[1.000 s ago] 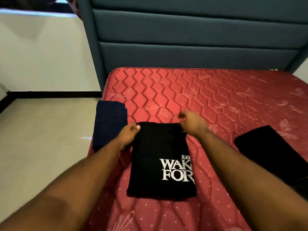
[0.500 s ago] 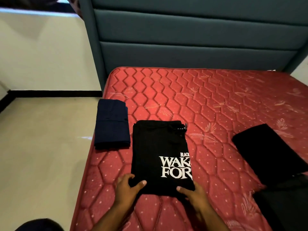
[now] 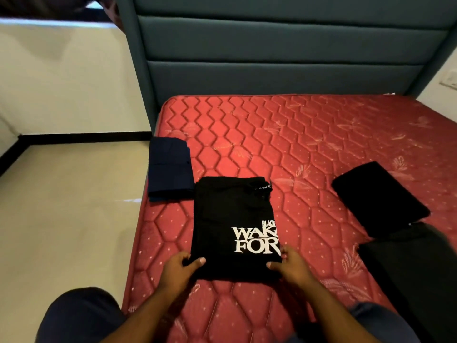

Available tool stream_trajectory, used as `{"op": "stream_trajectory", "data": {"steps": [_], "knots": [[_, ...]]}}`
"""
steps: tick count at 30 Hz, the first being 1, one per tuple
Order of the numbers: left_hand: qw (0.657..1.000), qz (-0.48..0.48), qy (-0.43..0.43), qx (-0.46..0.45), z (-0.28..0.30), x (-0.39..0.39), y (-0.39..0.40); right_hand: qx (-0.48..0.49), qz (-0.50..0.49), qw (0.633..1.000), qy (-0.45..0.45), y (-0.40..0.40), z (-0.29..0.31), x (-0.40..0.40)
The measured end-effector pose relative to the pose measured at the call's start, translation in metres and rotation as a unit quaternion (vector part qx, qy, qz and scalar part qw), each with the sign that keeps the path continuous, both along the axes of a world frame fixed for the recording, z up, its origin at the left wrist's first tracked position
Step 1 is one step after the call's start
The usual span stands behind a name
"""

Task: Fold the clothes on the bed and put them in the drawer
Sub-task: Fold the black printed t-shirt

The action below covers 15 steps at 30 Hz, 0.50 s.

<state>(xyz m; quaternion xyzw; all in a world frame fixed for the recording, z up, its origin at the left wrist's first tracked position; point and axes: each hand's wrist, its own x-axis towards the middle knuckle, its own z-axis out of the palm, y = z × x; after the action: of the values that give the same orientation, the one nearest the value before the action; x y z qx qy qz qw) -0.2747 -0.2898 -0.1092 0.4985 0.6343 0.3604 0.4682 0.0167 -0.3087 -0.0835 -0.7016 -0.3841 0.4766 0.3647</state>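
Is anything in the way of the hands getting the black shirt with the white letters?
No. The left hand and right hand already grip the shirt at its near corners, with nothing between them. The drawer is not in view.

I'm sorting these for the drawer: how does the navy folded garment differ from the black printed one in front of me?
The navy garment is plain; the black printed shirt carries white lettering. The navy garment's bundle is narrower and lies at the mattress edge, untouched; the black printed shirt lies nearer, its near edge held by the left hand and right hand. Both are folded flat.
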Motion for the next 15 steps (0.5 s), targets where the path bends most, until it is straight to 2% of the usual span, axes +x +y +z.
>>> {"op": "stream_trajectory", "data": {"steps": [3,5,7,8,9,11,13,15], "knots": [[0.993,-0.042,0.104,0.042,-0.006,-0.010,-0.015,0.032,0.060,0.996,-0.053,-0.020,-0.007,-0.004],[0.974,-0.123,0.172,0.085,-0.005,-0.010,-0.027,0.035,0.110,0.988,-0.100,-0.034,-0.012,-0.003],[0.909,-0.241,0.318,0.118,-0.013,-0.014,-0.031,0.037,0.140,0.965,-0.218,-0.044,-0.013,0.001],[0.870,-0.277,0.389,0.123,-0.018,-0.017,-0.031,0.021,0.180,0.935,-0.304,-0.048,-0.015,0.002],[0.844,-0.292,0.433,0.124,-0.021,-0.018,-0.029,0.004,0.225,0.888,-0.402,-0.052,-0.013,-0.001],[0.824,-0.293,0.464,0.140,-0.028,-0.018,-0.027,0.026,0.272,0.794,-0.543,-0.058,-0.016,-0.013],[0.796,-0.301,0.496,0.173,-0.027,-0.013,-0.024,0.058,0.302,0.744,-0.593,-0.056,-0.027,-0.026],[0.763,-0.286,0.523,0.250,-0.026,-0.010,-0.015,0.073,0.334,0.704,-0.622,-0.049,-0.033,-0.029]]}}
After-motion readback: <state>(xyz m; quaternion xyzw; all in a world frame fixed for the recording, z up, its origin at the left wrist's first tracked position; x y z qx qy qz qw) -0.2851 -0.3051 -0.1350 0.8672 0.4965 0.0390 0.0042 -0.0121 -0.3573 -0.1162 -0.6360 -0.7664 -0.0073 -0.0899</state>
